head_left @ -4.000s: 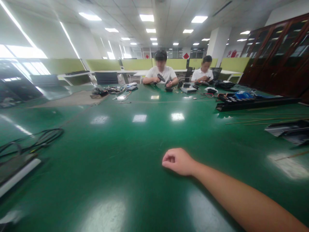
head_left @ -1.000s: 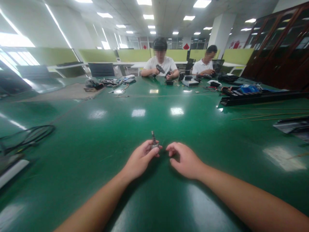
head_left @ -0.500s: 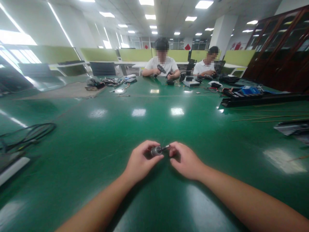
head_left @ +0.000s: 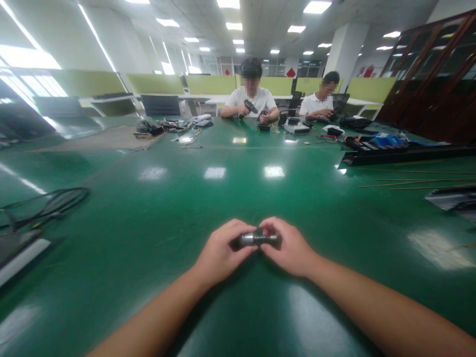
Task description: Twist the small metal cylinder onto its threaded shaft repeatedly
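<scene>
My left hand (head_left: 224, 248) is closed round a shiny metal cylinder (head_left: 248, 240), thumb on the near side and fingers on the far side. From its right end a narrower dark shaft (head_left: 268, 239) runs toward my right hand (head_left: 288, 246), whose thumb and fingers close around it. The two parts lie in one line, roughly level, just above the green table (head_left: 238, 201). Part of the cylinder is hidden in my left palm, and blur keeps me from telling the exact kind of tool part.
Black cables (head_left: 55, 206) lie at the left. Across the table a person (head_left: 251, 101) holds a power drill (head_left: 250, 106), and another person (head_left: 320, 99) sits to the right. Thin rods (head_left: 412, 181) and a long black rail (head_left: 394, 154) lie at the right.
The cylinder has turned from pointing partly toward me to lying sideways. My hands have come closer together, and the right one now grips more around the shaft.
</scene>
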Available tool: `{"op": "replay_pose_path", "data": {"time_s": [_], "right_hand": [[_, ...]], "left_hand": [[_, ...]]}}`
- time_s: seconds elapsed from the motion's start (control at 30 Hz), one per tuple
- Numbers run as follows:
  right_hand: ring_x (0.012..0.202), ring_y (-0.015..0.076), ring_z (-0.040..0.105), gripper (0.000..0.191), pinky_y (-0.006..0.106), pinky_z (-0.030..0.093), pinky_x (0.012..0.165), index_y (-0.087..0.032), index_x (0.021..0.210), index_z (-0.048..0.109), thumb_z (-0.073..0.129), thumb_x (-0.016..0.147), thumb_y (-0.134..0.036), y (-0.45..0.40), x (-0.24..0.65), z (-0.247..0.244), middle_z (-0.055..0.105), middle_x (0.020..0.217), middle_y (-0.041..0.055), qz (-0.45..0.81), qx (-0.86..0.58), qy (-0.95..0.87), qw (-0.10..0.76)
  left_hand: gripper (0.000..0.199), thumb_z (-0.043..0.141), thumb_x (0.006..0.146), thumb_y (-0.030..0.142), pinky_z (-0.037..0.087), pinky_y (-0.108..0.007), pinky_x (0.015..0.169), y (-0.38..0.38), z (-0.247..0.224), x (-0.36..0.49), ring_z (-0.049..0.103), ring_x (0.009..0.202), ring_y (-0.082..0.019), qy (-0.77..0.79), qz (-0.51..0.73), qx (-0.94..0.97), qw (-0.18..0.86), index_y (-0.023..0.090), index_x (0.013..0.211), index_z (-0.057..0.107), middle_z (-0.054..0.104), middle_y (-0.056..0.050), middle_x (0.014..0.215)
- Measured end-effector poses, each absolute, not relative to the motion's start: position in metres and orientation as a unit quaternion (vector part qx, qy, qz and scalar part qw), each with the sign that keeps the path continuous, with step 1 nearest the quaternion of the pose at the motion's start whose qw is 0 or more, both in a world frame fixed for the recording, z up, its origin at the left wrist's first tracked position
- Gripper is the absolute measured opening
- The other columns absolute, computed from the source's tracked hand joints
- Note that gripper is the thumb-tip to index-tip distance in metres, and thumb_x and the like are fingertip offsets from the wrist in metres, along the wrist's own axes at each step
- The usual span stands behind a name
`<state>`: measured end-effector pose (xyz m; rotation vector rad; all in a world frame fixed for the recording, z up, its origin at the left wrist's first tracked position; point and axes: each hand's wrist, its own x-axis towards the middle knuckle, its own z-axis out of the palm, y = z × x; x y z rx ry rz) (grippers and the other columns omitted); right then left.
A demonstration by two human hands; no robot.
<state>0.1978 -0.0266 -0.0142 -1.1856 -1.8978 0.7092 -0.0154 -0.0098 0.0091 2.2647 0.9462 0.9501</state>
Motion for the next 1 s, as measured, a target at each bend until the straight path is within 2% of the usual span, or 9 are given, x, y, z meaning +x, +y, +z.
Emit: {"op": "replay_pose_path", "data": {"time_s": [1.0], "right_hand": [[0.088, 0.019, 0.061, 0.023, 0.032, 0.048, 0.079, -0.021, 0.099, 0.067, 0.069, 0.077, -0.013, -0.0286, 0.1961, -0.0084, 0.068, 0.095, 0.0032, 0.269, -0.437, -0.759, 0.4]], "left_hand": [[0.024, 0.073, 0.084, 0.026, 0.048, -0.026, 0.083, -0.0098, 0.0046, -0.0157, 0.063, 0.091, -0.015, 0.353, 0.33, 0.837, 0.257, 0.024, 0.107, 0.067, 0.069, -0.001, 0.1]]}}
